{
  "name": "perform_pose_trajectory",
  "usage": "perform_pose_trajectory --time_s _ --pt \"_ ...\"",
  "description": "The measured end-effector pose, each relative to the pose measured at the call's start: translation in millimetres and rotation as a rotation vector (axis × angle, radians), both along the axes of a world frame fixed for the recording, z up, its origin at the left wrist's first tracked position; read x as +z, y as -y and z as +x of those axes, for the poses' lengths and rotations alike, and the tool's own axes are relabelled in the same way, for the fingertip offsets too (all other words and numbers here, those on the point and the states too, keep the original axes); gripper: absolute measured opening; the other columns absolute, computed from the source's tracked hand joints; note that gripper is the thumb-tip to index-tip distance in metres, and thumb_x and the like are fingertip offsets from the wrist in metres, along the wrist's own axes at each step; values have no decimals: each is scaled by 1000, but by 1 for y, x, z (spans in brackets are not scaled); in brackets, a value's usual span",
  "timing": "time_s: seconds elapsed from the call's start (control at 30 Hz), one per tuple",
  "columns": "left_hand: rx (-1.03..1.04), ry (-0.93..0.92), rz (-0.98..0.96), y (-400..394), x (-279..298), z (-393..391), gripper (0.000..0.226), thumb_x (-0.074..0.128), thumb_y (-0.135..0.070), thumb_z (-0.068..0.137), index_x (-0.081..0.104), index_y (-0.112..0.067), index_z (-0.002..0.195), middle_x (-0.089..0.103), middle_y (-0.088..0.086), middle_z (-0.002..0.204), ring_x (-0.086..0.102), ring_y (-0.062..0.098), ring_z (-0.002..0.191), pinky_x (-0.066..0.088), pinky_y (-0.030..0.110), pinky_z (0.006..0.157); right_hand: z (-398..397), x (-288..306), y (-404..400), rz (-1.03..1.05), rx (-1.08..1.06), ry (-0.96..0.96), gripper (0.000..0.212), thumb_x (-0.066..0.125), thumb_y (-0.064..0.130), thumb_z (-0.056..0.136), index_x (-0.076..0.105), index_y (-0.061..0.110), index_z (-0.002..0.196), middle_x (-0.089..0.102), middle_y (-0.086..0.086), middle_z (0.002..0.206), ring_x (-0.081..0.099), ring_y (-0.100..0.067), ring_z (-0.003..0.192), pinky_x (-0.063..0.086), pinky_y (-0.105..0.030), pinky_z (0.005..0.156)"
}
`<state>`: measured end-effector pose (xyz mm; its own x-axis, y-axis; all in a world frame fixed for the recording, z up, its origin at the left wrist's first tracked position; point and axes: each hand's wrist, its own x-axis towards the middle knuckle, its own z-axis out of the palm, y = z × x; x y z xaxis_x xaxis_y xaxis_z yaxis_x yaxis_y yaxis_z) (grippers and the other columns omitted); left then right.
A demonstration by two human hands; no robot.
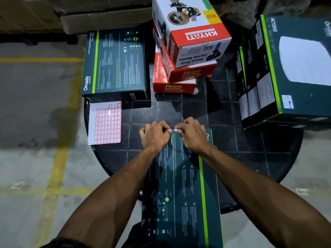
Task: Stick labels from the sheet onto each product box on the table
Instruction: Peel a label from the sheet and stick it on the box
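1. Head view shows us a small pink-edged label (175,130) at the far end of a long dark teal box (180,185), which lies lengthwise on the round black worktop (250,140) and runs toward the near edge of the picture.
2. Our left hand (155,136) sits knuckles-up on the box, its fingers (167,130) curled and pressed just beside the label's left edge; whether they pinch anything we cannot tell.
3. Our right hand (191,134) mirrors it, its curled fingers touching the label's right side; an actual grip is not clear here either.
4. Both forearms reach in from the bottom corners and meet over the box.
5. Left of the hands, the label sheet (105,123) lies flat on the worktop, several cells at its far end already bare.
6. Just beyond the sheet rests an Omada box (114,63), overlapping the sheet's far edge.
7. Straight ahead stands a stack of red and white tape dispenser boxes (186,56), tilted against one another.
8. To the right sits a big teal box marked AC1350 (290,68), with a white sticker near its closer corner.
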<state>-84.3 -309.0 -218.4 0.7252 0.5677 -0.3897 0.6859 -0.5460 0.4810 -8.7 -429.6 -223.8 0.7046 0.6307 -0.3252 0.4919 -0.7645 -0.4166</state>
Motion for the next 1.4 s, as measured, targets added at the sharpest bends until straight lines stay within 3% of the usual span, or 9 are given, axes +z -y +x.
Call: perform_pose_trajectory --time_s 0.47,0.6,0.73,0.87,1.0,1.27,1.4 --pt "-16 -22 26 1 1 0 11 54 -39 95 63 -35 99 58 -8 107 44 16 113 22 40 103 0 5 0 -39 16 21 26 48 30 101 64 32 121 52 -2 108 47 -24 105 31 -37 84" --pt "-42 6 30 2 3 -4 16 51 -38 97 63 -35 107 52 -12 101 42 17 116 19 39 102 -1 9 8 -54 32 38 36 45 41 100 56 32 133 52 -5 117 47 -26 109 34 -39 92" --pt "-196 24 134 5 1 -10 31 42 -37 101 51 -33 131 55 -2 127 40 20 124 15 45 108 -19 14 35 -36 -25 175 51 46 42 99 39 22 146 52 -6 130 45 -26 120 27 -40 107" --pt "-446 22 128 5 2 -6 39 45 -37 100 45 -31 139 54 -1 127 43 21 122 19 44 108 -38 10 49 -150 56 157 63 39 44 102 20 14 154 15 -9 162 10 -25 149 9 -40 122" --pt "-497 21 61 -1 1 1 34 50 -37 99 55 -24 130 57 1 120 50 20 112 29 34 90 -44 4 49 -224 86 128 62 22 42 105 2 14 156 -8 -8 163 -9 -25 150 -2 -41 122" --pt "-511 77 19 -9 -5 2 23 56 -36 95 57 -20 112 53 -3 102 48 14 97 32 33 85 -48 0 50 -243 99 130 60 15 38 106 -7 13 155 -17 -9 162 -16 -27 149 -6 -44 121" --pt "-530 72 43 -10 -10 1 23 54 -38 96 57 -20 110 48 -6 99 46 15 98 33 36 89 -49 -1 49 -247 102 138 60 16 36 105 -5 11 155 -14 -10 162 -14 -28 149 -6 -45 121"
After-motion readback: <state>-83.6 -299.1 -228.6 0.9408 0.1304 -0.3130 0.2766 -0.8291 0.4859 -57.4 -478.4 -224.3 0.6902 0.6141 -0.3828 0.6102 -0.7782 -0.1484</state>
